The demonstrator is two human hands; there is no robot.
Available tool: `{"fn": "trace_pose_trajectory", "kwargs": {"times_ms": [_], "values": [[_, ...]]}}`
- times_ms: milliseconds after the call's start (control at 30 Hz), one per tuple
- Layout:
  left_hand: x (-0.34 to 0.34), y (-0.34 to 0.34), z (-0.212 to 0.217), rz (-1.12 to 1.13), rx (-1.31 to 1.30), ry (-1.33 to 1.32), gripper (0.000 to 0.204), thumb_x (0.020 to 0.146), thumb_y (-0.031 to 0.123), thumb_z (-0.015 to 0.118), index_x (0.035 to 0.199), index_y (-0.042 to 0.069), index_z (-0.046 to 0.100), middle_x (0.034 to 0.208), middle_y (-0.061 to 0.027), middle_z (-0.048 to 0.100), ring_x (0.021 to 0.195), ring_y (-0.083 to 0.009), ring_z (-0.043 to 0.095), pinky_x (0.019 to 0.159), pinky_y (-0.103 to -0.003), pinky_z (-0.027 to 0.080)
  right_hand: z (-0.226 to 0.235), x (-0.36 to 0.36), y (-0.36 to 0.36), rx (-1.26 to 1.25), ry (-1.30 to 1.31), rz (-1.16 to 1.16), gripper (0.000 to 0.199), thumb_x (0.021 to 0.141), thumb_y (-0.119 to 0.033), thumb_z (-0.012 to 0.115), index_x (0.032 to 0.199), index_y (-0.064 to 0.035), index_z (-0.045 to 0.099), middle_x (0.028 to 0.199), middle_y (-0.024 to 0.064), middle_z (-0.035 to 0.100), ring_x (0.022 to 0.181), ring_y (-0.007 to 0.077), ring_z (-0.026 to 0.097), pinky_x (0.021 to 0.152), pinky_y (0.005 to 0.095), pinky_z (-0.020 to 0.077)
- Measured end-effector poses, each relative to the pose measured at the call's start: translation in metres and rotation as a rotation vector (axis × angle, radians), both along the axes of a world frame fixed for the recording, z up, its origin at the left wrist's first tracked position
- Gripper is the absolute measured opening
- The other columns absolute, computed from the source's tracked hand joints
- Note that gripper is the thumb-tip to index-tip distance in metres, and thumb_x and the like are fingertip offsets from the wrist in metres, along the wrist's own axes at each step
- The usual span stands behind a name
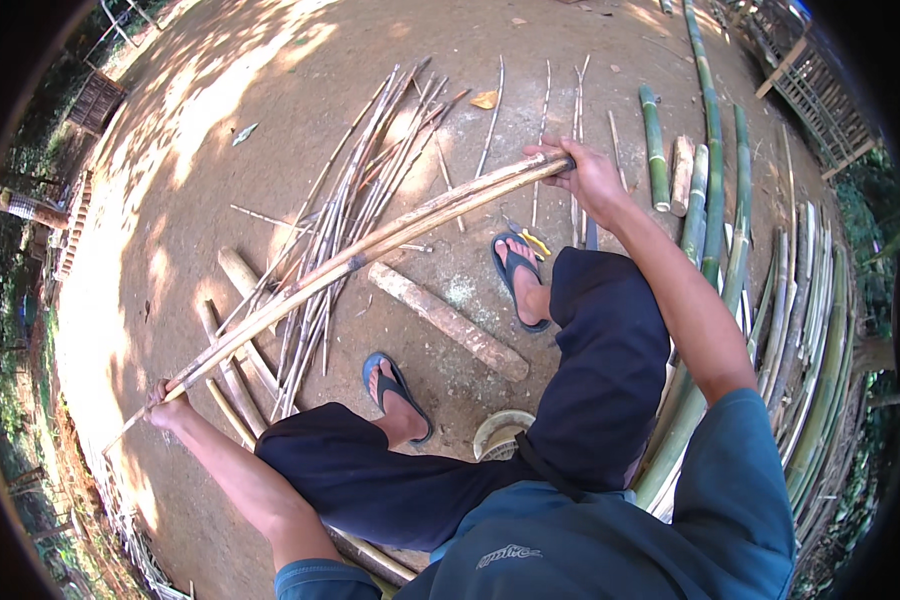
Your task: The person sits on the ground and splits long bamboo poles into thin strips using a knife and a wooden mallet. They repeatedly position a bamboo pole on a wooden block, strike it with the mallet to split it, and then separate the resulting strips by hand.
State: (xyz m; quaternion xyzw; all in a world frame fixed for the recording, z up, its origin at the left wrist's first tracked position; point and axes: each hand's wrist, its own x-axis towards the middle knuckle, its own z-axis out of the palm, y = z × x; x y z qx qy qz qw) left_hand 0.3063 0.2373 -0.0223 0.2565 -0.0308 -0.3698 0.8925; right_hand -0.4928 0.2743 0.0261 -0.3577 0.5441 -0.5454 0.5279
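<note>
Stretched slantwise in front of me is a bundle of long, thin bamboo poles, brown and tan with dark joints. My left hand is closed round its lower end at the left, and a thin tip sticks out past the fist. My right hand grips the higher end, fingers wrapped over the cut ends. Beneath the bundle lies a heap of thin bamboo sticks on the dirt. Close to my right foot is a yellow-handled tool, its kind unclear.
A short log lies between my sandalled feet, with a pale round container behind it. Thick green bamboo and split strips cover the right side. More logs lie left. A slatted wooden structure stands far right.
</note>
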Motion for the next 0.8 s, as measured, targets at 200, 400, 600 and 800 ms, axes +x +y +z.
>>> {"fn": "trace_pose_trajectory", "kwargs": {"times_ms": [200,400,600,800], "values": [[-0.006,-0.003,0.001,0.057,-0.006,-0.009,0.044,0.094,0.043,0.03,0.059,0.015,0.029,0.05,-0.0008,0.028,0.037,-0.0125,0.027,0.035,-0.025,0.025,0.001,0.005,0.001,-0.013,0.036,-0.048,0.05,0.107,-0.028,0.025,0.143,0.0052,0.034,0.129,0.0173,0.061,0.109,0.0216,0.061,0.09,0.0334,0.0483],[-0.015,-0.004,0.006,0.004,-0.028,0.069,0.058,0.097,0.059,0.022,0.062,0.014,0.033,0.054,-0.0008,0.031,0.037,-0.0116,0.028,0.029,-0.025,0.027,-0.005,-0.008,-0.002,-0.016,-0.003,-0.131,0.039,0.106,-0.028,0.031,0.127,-0.0012,0.049,0.117,0.0158,0.066,0.095,0.0192,0.065,0.078,0.0325,0.0506],[-0.029,0.008,0.021,0.002,-0.07,0.036,0.067,0.094,0.071,0.012,0.062,0.015,0.033,0.05,0.0006,0.028,0.034,-0.0096,0.026,0.027,-0.023,0.025,-0.024,-0.009,-0.012,0.074,0.089,-0.125,0.03,0.102,-0.03,0.042,0.108,-0.005,0.058,0.091,0.0086,0.065,0.068,0.0159,0.064,0.059,0.0267,0.0472],[-0.12,-0.001,0.051,0.08,-0.064,0.002,0.054,0.101,0.058,0.017,0.076,0.013,0.03,0.054,0.0024,0.029,0.039,-0.0079,0.025,0.027,-0.024,0.023,-0.052,-0.043,-0.001,0.118,0.504,-0.034,0.035,0.1,-0.038,0.053,0.096,-0.0055,0.065,0.067,-0.0033,0.047,0.051,0.006,0.042,0.046,0.0218,0.0329]]}}
